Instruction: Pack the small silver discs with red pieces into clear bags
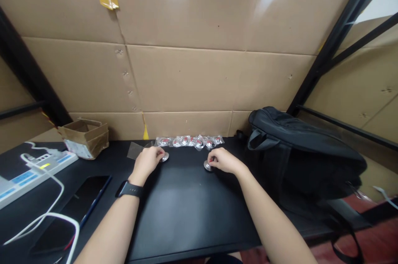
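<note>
My left hand [148,161], with a dark watch on its wrist, has its fingers closed on a small round silver disc [165,157] with a bit of red at its middle. A similar silver disc [207,167] is pinched by its red middle in the fingers of my right hand [224,160]. Both discs are at the black tabletop [192,206], apart from each other. Behind them, a row of several like discs in clear plastic wrappers [185,141] runs along the cardboard wall. Clear plastic sleeves [134,151] lie just behind my left hand.
A black backpack [304,156] fills the right side of the table. To the left are an open cardboard box [85,137], a white power strip [34,177] with white cables, and a dark phone [74,210]. Cardboard panels [186,77] close off the back.
</note>
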`<action>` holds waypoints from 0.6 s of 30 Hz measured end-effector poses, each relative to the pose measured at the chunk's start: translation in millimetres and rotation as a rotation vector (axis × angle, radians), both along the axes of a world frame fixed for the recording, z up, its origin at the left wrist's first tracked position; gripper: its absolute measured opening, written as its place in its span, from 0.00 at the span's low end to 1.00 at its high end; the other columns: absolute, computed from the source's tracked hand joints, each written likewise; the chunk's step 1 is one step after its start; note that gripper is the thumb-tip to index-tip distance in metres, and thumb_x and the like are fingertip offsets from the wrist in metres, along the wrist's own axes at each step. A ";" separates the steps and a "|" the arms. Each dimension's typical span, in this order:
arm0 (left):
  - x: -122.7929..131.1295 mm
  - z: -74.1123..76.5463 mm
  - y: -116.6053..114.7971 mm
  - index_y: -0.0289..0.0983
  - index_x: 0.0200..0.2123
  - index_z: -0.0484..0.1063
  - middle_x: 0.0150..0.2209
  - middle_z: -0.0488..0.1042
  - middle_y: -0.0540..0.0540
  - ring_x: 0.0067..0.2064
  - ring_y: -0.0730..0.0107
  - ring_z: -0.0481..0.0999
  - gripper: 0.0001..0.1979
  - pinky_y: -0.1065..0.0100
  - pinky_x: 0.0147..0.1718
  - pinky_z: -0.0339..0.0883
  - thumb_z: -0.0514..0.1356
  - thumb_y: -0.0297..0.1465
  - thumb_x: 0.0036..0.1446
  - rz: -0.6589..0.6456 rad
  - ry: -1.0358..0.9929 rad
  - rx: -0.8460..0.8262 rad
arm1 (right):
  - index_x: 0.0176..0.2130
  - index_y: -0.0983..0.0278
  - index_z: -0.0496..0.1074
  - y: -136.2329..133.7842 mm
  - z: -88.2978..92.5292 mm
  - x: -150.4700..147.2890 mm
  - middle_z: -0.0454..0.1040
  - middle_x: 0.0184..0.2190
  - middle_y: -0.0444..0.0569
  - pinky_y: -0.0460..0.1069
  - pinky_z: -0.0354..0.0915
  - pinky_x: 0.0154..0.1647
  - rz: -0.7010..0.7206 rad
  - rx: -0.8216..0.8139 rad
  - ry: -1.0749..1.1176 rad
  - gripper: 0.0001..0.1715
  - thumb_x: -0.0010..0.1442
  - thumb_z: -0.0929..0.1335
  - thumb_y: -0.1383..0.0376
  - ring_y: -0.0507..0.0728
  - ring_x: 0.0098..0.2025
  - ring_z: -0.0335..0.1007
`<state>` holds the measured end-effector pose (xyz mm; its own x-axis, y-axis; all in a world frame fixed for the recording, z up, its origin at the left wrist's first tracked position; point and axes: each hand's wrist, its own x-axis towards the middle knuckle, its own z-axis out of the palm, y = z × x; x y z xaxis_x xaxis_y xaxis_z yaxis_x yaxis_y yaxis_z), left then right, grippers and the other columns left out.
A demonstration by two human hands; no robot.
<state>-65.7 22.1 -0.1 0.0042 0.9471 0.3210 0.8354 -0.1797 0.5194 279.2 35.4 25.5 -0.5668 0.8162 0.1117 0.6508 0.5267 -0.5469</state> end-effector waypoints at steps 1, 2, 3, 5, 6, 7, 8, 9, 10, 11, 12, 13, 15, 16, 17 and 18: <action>7.2 1.0 -0.1 0.42 0.31 0.79 0.31 0.82 0.44 0.35 0.59 0.81 0.08 0.66 0.37 0.70 0.62 0.37 0.55 -0.048 -0.122 -0.001 | 0.31 0.64 0.78 -0.7 -0.1 -4.0 0.80 0.30 0.48 0.46 0.66 0.38 -0.020 0.011 0.073 0.03 0.55 0.71 0.69 0.54 0.32 0.75; 16.6 1.7 -0.5 0.41 0.32 0.79 0.32 0.82 0.44 0.36 0.59 0.82 0.09 0.65 0.38 0.72 0.62 0.39 0.55 -0.101 -0.263 -0.003 | 0.32 0.64 0.78 -1.7 -0.4 -9.4 0.80 0.32 0.48 0.47 0.67 0.38 -0.040 0.017 0.175 0.04 0.57 0.71 0.66 0.54 0.33 0.75; 27.8 2.2 -1.4 0.39 0.34 0.79 0.34 0.83 0.43 0.37 0.59 0.82 0.11 0.64 0.40 0.73 0.63 0.40 0.55 -0.152 -0.415 -0.008 | 0.33 0.64 0.77 -3.3 -1.0 -16.2 0.79 0.34 0.49 0.48 0.68 0.39 -0.058 0.018 0.299 0.06 0.59 0.70 0.64 0.54 0.34 0.76; 52.4 2.6 -5.2 0.36 0.36 0.78 0.35 0.83 0.41 0.38 0.59 0.82 0.14 0.62 0.43 0.74 0.65 0.41 0.53 -0.197 -0.670 -0.005 | 0.36 0.64 0.77 -7.9 -3.6 -33.0 0.79 0.39 0.51 0.50 0.71 0.43 -0.105 0.025 0.582 0.10 0.59 0.71 0.59 0.56 0.39 0.77; 64.4 2.6 -8.1 0.36 0.37 0.78 0.37 0.83 0.41 0.40 0.58 0.82 0.15 0.61 0.45 0.74 0.66 0.41 0.52 -0.203 -0.743 -0.002 | 0.37 0.63 0.76 -10.9 -5.5 -42.1 0.78 0.41 0.52 0.51 0.72 0.44 -0.124 0.017 0.709 0.11 0.59 0.71 0.57 0.57 0.41 0.77; 75.1 2.5 -11.5 0.35 0.37 0.78 0.38 0.83 0.40 0.41 0.58 0.82 0.15 0.60 0.46 0.74 0.66 0.41 0.52 -0.221 -0.790 -0.004 | 0.38 0.63 0.76 -14.1 -7.6 -50.8 0.78 0.42 0.52 0.52 0.74 0.45 -0.132 -0.010 0.810 0.13 0.59 0.71 0.56 0.58 0.41 0.77; 84.2 2.5 -15.0 0.35 0.37 0.78 0.39 0.82 0.40 0.42 0.58 0.82 0.15 0.60 0.47 0.74 0.66 0.41 0.53 -0.252 -0.821 -0.011 | 0.37 0.63 0.76 -17.3 -9.7 -58.6 0.78 0.43 0.52 0.53 0.75 0.43 -0.133 -0.045 0.878 0.15 0.57 0.72 0.54 0.59 0.41 0.78; 91.2 2.4 -18.4 0.35 0.37 0.78 0.39 0.82 0.40 0.42 0.58 0.82 0.15 0.60 0.47 0.74 0.66 0.41 0.53 -0.277 -0.835 -0.016 | 0.37 0.63 0.76 -20.4 -11.7 -64.9 0.78 0.44 0.52 0.53 0.76 0.41 -0.133 -0.091 0.924 0.16 0.56 0.73 0.53 0.59 0.40 0.78; 96.1 2.4 -21.5 0.35 0.37 0.78 0.40 0.82 0.40 0.42 0.58 0.82 0.15 0.60 0.48 0.73 0.66 0.41 0.54 -0.295 -0.842 -0.019 | 0.37 0.63 0.76 -23.1 -13.2 -69.5 0.78 0.44 0.52 0.53 0.77 0.38 -0.136 -0.134 0.961 0.18 0.56 0.73 0.51 0.59 0.39 0.79; 99.1 2.2 -23.9 0.35 0.37 0.78 0.40 0.82 0.40 0.42 0.59 0.82 0.15 0.60 0.48 0.74 0.65 0.41 0.55 -0.301 -0.846 -0.019 | 0.38 0.63 0.76 -25.4 -14.2 -72.4 0.77 0.45 0.52 0.54 0.78 0.37 -0.133 -0.173 0.984 0.19 0.55 0.73 0.51 0.59 0.38 0.79; 100.6 2.1 -25.5 0.35 0.38 0.78 0.40 0.82 0.40 0.43 0.59 0.82 0.15 0.61 0.48 0.74 0.65 0.41 0.55 -0.293 -0.851 -0.017 | 0.38 0.63 0.76 -27.1 -14.6 -73.6 0.77 0.47 0.52 0.54 0.78 0.36 -0.127 -0.206 1.000 0.20 0.55 0.73 0.50 0.59 0.38 0.79; 100.8 1.8 -26.4 0.35 0.37 0.78 0.40 0.82 0.40 0.42 0.59 0.82 0.15 0.61 0.47 0.74 0.65 0.41 0.55 -0.278 -0.859 -0.016 | 0.38 0.63 0.76 -28.4 -14.5 -73.7 0.76 0.49 0.53 0.54 0.78 0.37 -0.117 -0.235 1.007 0.20 0.54 0.74 0.50 0.59 0.38 0.80; 99.6 1.3 -26.4 0.35 0.37 0.78 0.38 0.83 0.41 0.42 0.59 0.82 0.15 0.62 0.45 0.75 0.66 0.41 0.54 -0.255 -0.884 -0.028 | 0.35 0.64 0.77 -30.2 -13.7 -72.3 0.74 0.53 0.53 0.55 0.78 0.40 -0.087 -0.277 0.990 0.20 0.52 0.75 0.51 0.59 0.38 0.80; 98.8 1.0 -25.8 0.35 0.37 0.78 0.38 0.83 0.41 0.41 0.59 0.82 0.15 0.63 0.44 0.75 0.66 0.41 0.54 -0.248 -0.898 -0.036 | 0.34 0.64 0.77 -30.9 -13.5 -72.0 0.74 0.53 0.53 0.55 0.78 0.43 -0.069 -0.287 0.971 0.19 0.51 0.76 0.52 0.60 0.40 0.80; 98.2 0.8 -25.1 0.35 0.37 0.78 0.37 0.83 0.41 0.41 0.59 0.82 0.15 0.63 0.43 0.75 0.66 0.41 0.53 -0.245 -0.910 -0.044 | 0.32 0.65 0.77 -31.6 -13.7 -72.3 0.74 0.53 0.53 0.55 0.77 0.46 -0.052 -0.292 0.954 0.19 0.50 0.77 0.52 0.61 0.43 0.80; 97.9 0.6 -24.4 0.35 0.37 0.78 0.37 0.83 0.41 0.41 0.59 0.82 0.14 0.63 0.43 0.75 0.66 0.40 0.53 -0.247 -0.918 -0.048 | 0.31 0.65 0.76 -32.4 -14.4 -73.5 0.75 0.51 0.53 0.55 0.76 0.48 -0.037 -0.298 0.944 0.19 0.49 0.77 0.53 0.61 0.45 0.79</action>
